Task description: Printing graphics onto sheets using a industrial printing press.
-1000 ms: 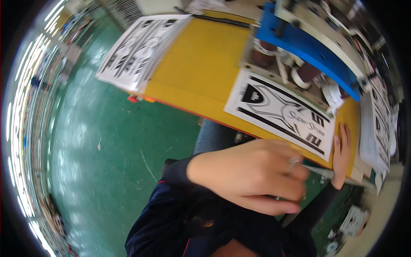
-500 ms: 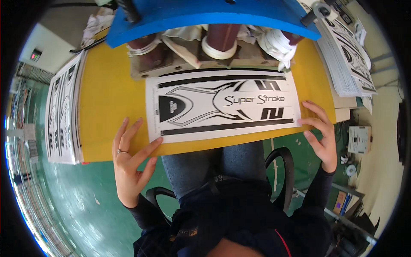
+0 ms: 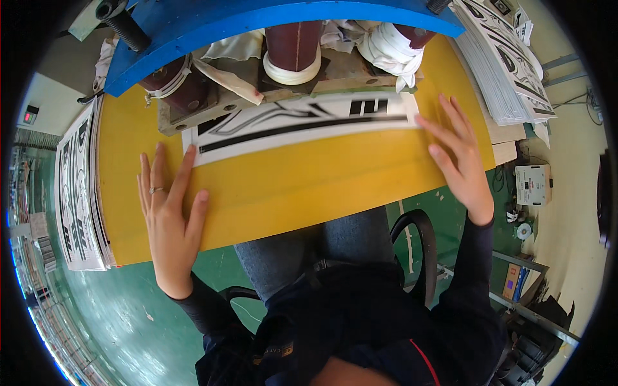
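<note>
A white printed sheet (image 3: 302, 133) with black stripes and graphics lies on a yellow work surface (image 3: 290, 183). Its far part is hidden under a metal block (image 3: 228, 101) of a machine. At the sheet's near left corner, the index fingertip of my left hand (image 3: 170, 222) touches the edge, fingers spread. My right hand (image 3: 460, 157) has its fingers apart too, with a fingertip at the sheet's right edge; this hand is slightly blurred. Neither hand grips the sheet.
Above the block hangs a blue machine plate (image 3: 277, 22) with dark red cylinders (image 3: 293, 48) wrapped in white cloth. Stacks of similar printed sheets stand at the left (image 3: 77, 193) and far right (image 3: 508, 71). A chair armrest (image 3: 421, 251) shows beside my lap.
Both hands have moved away from me, and the sheet has slid with them under the block. The view has also shifted somewhat. More of the yellow surface shows in front.
</note>
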Demonstrator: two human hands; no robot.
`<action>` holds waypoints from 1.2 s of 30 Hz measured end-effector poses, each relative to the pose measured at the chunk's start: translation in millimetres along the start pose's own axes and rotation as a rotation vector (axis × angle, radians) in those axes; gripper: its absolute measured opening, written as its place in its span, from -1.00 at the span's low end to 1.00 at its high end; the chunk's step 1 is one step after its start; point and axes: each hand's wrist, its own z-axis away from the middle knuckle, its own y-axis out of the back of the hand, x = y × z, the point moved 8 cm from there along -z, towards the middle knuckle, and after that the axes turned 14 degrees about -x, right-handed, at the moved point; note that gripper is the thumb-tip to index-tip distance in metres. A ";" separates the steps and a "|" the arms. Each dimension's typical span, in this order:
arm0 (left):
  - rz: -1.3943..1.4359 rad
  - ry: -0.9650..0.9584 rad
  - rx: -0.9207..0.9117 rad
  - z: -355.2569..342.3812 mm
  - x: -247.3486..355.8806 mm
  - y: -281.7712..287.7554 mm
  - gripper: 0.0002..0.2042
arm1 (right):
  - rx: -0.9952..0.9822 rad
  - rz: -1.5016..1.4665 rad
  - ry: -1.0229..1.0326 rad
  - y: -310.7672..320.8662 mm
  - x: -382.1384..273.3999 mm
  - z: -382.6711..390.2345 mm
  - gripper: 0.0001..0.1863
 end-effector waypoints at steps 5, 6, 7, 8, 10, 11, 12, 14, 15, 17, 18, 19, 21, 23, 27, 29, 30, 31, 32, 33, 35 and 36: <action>0.093 -0.038 0.032 -3.3 0.3 0.9 -0.47 | 0.055 -0.052 -0.023 -3.5 22.4 -27.8 -0.57; 0.087 -0.018 0.035 -1.7 -2.3 1.7 -0.47 | 0.066 -0.101 -0.014 -4.9 26.1 -31.0 -0.57; 0.002 -0.058 0.027 -0.1 1.1 1.9 -0.44 | 0.070 -0.065 -0.009 -4.6 22.0 -29.3 -0.57; -0.083 -0.097 0.016 1.0 4.6 1.0 -0.42 | 0.063 -0.071 0.010 -4.6 20.3 -29.2 -0.57; -0.102 -0.062 0.012 -1.2 3.1 0.8 -0.42 | 0.072 -0.082 -0.014 -2.9 21.4 -28.1 -0.58; -0.085 -0.025 0.006 -3.2 3.4 0.7 -0.44 | 0.071 -0.080 -0.012 -2.1 18.0 -29.4 -0.59; -0.066 0.008 0.000 -5.4 3.4 0.5 -0.45 | 0.067 -0.086 -0.003 -1.4 15.8 -29.9 -0.59; -0.066 0.023 -0.001 -9.2 4.7 0.1 -0.44 | 0.057 -0.070 -0.028 -1.1 16.4 -30.3 -0.59; -0.061 0.030 0.000 -10.5 4.2 -0.5 -0.42 | 0.055 -0.073 -0.023 -1.7 16.7 -30.4 -0.59; -0.029 0.028 0.010 -9.6 1.5 -2.4 -0.39 | 0.056 -0.070 -0.047 -3.0 19.6 -30.0 -0.59; 0.003 0.024 0.024 -8.1 0.4 -0.7 -0.36 | 0.056 -0.074 -0.041 -2.3 18.8 -30.4 -0.59; -0.001 0.028 0.026 -6.8 -0.2 0.6 -0.36 | 0.060 -0.071 -0.040 -1.3 18.1 -30.6 -0.59; -0.072 0.029 -0.016 -6.4 0.9 -2.2 -0.33 | 0.064 -0.070 -0.038 -0.7 17.3 -31.2 -0.59; -0.091 0.029 -0.005 -9.2 2.4 -3.2 -0.32 | 0.076 -0.077 -0.061 -0.7 19.0 -31.3 -0.59; -0.123 0.033 -0.004 -10.8 4.4 -2.5 -0.31 | 0.085 -0.089 -0.077 -3.0 19.3 -32.5 -0.58; -0.107 0.030 -0.011 -11.6 3.4 -1.9 -0.30 | 0.084 -0.091 -0.093 -3.3 21.2 -32.3 -0.57; -0.087 0.022 -0.017 -13.3 3.1 -3.6 -0.29 | 0.082 -0.090 -0.096 -3.3 22.6 -31.6 -0.57; -0.084 0.020 -0.019 -14.4 2.6 -5.3 -0.29 | 0.079 -0.077 -0.086 -3.1 22.8 -30.9 -0.56; -0.089 0.013 -0.019 -15.4 2.7 -7.2 -0.29 | 0.075 -0.063 -0.076 -3.0 22.5 -30.3 -0.56; -0.099 0.012 -0.019 -14.5 3.1 -6.4 -0.29 | 0.074 -0.066 -0.074 -2.6 21.9 -30.6 -0.56; -0.105 0.017 -0.023 -14.0 4.1 -4.6 -0.29 | 0.068 -0.064 -0.065 -1.9 20.5 -30.9 -0.55; -0.109 0.019 -0.026 -13.4 4.3 -3.9 -0.29 | 0.067 -0.066 -0.063 -2.3 19.8 -31.1 -0.55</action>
